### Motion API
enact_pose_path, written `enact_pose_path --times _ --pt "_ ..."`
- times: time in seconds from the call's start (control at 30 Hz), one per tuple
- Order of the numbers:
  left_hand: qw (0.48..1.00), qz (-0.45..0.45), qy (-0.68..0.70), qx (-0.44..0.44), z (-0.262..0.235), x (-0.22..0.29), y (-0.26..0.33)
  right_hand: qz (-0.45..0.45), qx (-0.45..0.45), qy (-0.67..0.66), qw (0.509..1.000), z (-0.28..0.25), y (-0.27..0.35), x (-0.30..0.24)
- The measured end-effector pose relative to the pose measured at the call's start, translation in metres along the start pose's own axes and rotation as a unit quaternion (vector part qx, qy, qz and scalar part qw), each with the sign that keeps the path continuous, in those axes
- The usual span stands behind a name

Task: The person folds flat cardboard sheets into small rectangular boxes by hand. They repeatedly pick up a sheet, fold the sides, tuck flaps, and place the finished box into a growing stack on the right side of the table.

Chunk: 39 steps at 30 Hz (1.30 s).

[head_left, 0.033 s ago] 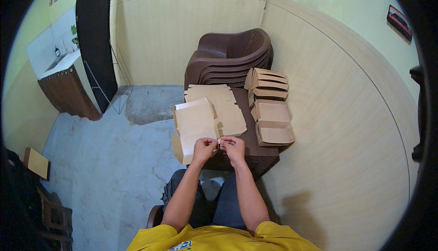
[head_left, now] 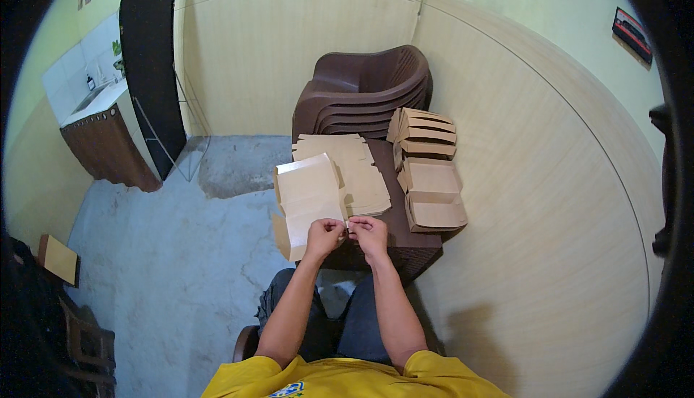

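Observation:
A partly folded cardboard box (head_left: 311, 188), brown with a pale, shiny inner face, lies open in front of me. Some of its flaps stick out on the left side. At its near right corner my left hand (head_left: 327, 235) is closed in a pinch on the box's edge. Close beside it, my right hand (head_left: 369, 234) pinches a small flap at the same corner, the fingertips of both hands almost touching. How the flap sits between the fingers is too small to tell. Under and behind the box rests a stack of flat cardboard blanks (head_left: 365, 181).
The brown table (head_left: 416, 240) carries everything. Along its right side stand an open folded box (head_left: 436, 212) and several nested boxes (head_left: 426, 134). Stacked brown plastic chairs (head_left: 361, 94) rise behind. An ironing board (head_left: 150, 65) leans by a sink counter (head_left: 101, 101) at far left.

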<state>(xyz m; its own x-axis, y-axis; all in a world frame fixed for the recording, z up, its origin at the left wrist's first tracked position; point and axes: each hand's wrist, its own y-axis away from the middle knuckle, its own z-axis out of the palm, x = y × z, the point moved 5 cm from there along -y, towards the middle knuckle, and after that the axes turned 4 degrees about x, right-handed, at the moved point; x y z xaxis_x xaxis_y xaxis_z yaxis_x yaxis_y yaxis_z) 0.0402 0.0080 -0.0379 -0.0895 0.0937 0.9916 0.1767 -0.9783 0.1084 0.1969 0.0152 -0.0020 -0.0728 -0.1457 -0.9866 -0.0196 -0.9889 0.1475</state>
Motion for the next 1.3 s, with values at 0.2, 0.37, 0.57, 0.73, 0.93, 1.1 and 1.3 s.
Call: enact_pose_path --times 0.2,0.37,0.57,0.73,0.93,1.1,1.3 --pt "0.999 0.006 0.052 -0.001 0.004 0.001 -0.010 -0.003 -0.037 0.000 0.999 0.003 -0.005 -0.007" --pt "0.997 0.070 -0.029 -0.011 0.008 0.000 -0.005 -0.035 -0.038 0.040 0.998 0.004 -0.006 -0.005" --pt "0.990 0.102 -0.095 -0.035 0.008 0.004 0.010 -0.052 0.054 0.107 0.991 -0.004 -0.025 -0.005" --pt "0.973 0.078 -0.203 -0.082 0.004 0.017 0.030 -0.109 0.131 0.167 0.971 -0.011 -0.062 -0.014" --pt "0.965 0.113 -0.220 0.084 0.006 0.044 0.032 -0.002 0.010 0.037 0.999 -0.008 -0.059 0.005" --pt "0.968 0.072 -0.204 0.124 -0.002 0.040 0.025 0.031 -0.010 -0.029 0.999 -0.011 -0.044 0.002" --pt "0.991 -0.009 -0.114 0.072 -0.002 0.012 0.012 0.022 -0.022 0.030 0.999 -0.005 -0.041 0.006"
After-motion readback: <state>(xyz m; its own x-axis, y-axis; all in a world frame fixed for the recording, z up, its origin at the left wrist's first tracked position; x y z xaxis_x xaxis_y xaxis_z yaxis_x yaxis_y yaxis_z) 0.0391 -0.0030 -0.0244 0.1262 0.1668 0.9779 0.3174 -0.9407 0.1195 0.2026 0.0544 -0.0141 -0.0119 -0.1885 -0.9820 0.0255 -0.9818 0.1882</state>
